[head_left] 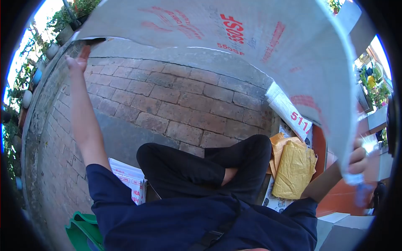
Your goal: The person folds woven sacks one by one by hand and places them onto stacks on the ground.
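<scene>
A large white sheet (268, 29), printed in red with "550SF", billows in an arc across the top and right of the head view. My right hand (356, 161) is closed round its lower right edge, slightly smeared by motion. At the far left my left hand (77, 62) reaches up just below the sheet's left corner, its fingers stretched and apart. Beside my right knee lie a folded white sack (289, 111) marked "511" and folded yellow-brown paper packets (295, 169).
Beneath my crossed legs (201, 167) is brick paving (188, 100). A stack of red-printed papers (130, 180) lies by my left hip, with a green plastic item (83, 232) behind it. Potted plants (27, 98) line the left edge.
</scene>
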Available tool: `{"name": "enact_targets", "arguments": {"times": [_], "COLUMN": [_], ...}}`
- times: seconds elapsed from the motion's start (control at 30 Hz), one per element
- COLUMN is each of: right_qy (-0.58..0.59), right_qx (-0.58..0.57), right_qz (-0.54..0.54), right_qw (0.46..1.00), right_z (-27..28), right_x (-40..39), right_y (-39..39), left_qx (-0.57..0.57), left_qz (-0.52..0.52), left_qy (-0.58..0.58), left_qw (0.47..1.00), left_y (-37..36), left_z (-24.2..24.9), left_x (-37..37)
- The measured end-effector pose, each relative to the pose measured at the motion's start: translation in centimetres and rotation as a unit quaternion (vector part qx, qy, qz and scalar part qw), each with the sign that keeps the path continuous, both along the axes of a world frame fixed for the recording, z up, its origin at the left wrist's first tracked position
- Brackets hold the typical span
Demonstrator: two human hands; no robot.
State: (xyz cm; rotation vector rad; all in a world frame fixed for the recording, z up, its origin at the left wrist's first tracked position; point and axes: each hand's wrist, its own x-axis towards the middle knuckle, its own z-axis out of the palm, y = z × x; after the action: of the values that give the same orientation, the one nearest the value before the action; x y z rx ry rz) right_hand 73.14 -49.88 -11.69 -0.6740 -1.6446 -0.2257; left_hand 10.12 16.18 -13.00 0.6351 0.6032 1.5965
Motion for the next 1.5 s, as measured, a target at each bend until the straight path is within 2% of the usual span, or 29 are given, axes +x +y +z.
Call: {"name": "enact_targets", "arguments": {"times": [0.03,0.07,0.1,0.13,0.17,0.23,0.3,0.37,0.43,0.5,0.53,0.57,0.63,0.67,0.73,0.8,0.87,0.9,0.93,0.97,1.0,1.07,1.1,1.2,1.27,1.3,1.33,1.47,1.5], "right_qy": [-0.180,-0.328,-0.270,-0.334,-0.364,-0.303,-0.253,-0.228,-0.184,-0.178,-0.161,-0.143,-0.169,-0.174,-0.168,-0.089,-0.060,-0.047,-0.067,-0.068,-0.067,-0.016,-0.016,-0.061,-0.069,-0.015,0.039,0.271,0.270], "right_qx": [-0.082,-0.148,-0.143,-0.206,-0.217,-0.289,-0.333,-0.369,-0.380,-0.419,-0.451,-0.483,-0.496,-0.507,-0.471,-0.436,-0.391,-0.414,-0.466,-0.466,-0.488,-0.528,-0.529,-0.492,-0.440,-0.416,-0.388,-0.361,-0.341], "right_qz": [0.033,0.071,-0.024,-0.053,-0.035,0.024,0.034,0.045,0.077,0.081,0.114,0.146,0.160,0.160,0.031,-0.186,-0.446,-0.510,-0.523,-0.523,-0.506,-0.459,-0.455,-0.461,-0.431,-0.402,-0.370,-0.156,-0.139], "right_qw": [0.980,0.930,0.952,0.918,0.905,0.908,0.908,0.900,0.903,0.887,0.870,0.852,0.836,0.829,0.866,0.876,0.803,0.753,0.710,0.711,0.708,0.714,0.716,0.736,0.785,0.816,0.843,0.879,0.889], "right_z": [0.8,1.5,-2.0,-3.3,-5.4,-9.1,-12.8,-16.1,-18.2,-19.3,-19.3,-19.3,-19.1,-18.1,-16.8,-16.4,-18.2,-19.6,-23.7,-25.4,-26.4,-28.1,-28.2,-28.5,-29.8,-28.6,-26.7,-23.2,-21.3], "right_x": [-5.8,-11.7,-15.9,-18.7,-20.5,-23.6,-26.5,-28.2,-28.5,-28.6,-28.4,-28.1,-26.7,-25.5,-21.4,-16.1,-10.3,-7.9,-3.4,-3.0,-2.6,-2.1,-2.3,-1.3,0.8,0.3,-0.4,0.0,-0.8], "right_y": [3.0,6.0,6.3,7.2,8.7,11.9,15.1,16.9,18.2,18.1,17.8,17.4,15.6,14.2,11.7,8.4,4.5,2.7,-0.9,-1.7,-2.0,-1.5,-1.3,0.0,1.0,1.9,2.9,3.5,3.3], "left_qx": [-0.034,-0.071,-0.088,-0.080,-0.086,-0.074,-0.080,-0.115,-0.135,-0.130,-0.149,-0.151,-0.097,-0.101,-0.082,-0.096,-0.051,-0.035,-0.054,-0.025,-0.022,0.062,0.043,0.121,0.166,0.141,0.171,0.276,0.302], "left_qz": [-0.052,-0.105,-0.097,-0.131,-0.180,-0.219,-0.303,-0.376,-0.347,-0.318,-0.295,-0.296,-0.340,-0.275,-0.228,-0.201,-0.238,-0.248,-0.204,-0.148,-0.146,-0.074,-0.058,-0.002,0.060,0.098,0.126,0.185,0.168], "left_qy": [-0.030,-0.059,-0.015,0.018,0.037,0.081,0.095,0.116,0.118,0.288,0.237,0.240,0.231,0.260,0.335,0.315,0.155,0.152,0.146,0.226,0.226,0.445,0.497,0.502,0.557,0.610,0.619,0.635,0.592], "left_qw": [0.998,0.990,0.991,0.988,0.979,0.969,0.945,0.912,0.921,0.894,0.914,0.912,0.906,0.920,0.910,0.922,0.957,0.956,0.967,0.963,0.963,0.890,0.865,0.857,0.811,0.774,0.756,0.697,0.729], "left_y": [-1.7,-3.0,-5.6,-8.1,-11.4,-21.3,-29.3,-33.6,-37.7,-41.0,-42.2,-43.0,-44.3,-44.7,-43.3,-42.4,-42.2,-41.8,-42.2,-42.5,-42.7,-42.9,-43.2,-43.3,-43.2,-43.3,-43.4,-42.7,-42.6], "left_z": [-2.4,-4.8,-6.6,-9.1,-10.9,-13.1,-15.8,-21.7,-20.5,-22.5,-23.3,-23.5,-22.7,-21.7,-23.9,-23.1,-21.3,-21.9,-22.0,-21.6,-21.4,-20.7,-20.3,-21.3,-21.7,-21.9,-21.4,-20.5,-20.7], "left_x": [1.8,3.6,6.5,8.7,10.8,15.1,17.3,16.7,18.6,18.6,18.6,17.8,17.2,17.3,14.7,12.0,10.5,8.9,8.1,8.3,8.3,7.1,7.0,5.5,4.9,4.6,4.5,1.8,1.0]}}
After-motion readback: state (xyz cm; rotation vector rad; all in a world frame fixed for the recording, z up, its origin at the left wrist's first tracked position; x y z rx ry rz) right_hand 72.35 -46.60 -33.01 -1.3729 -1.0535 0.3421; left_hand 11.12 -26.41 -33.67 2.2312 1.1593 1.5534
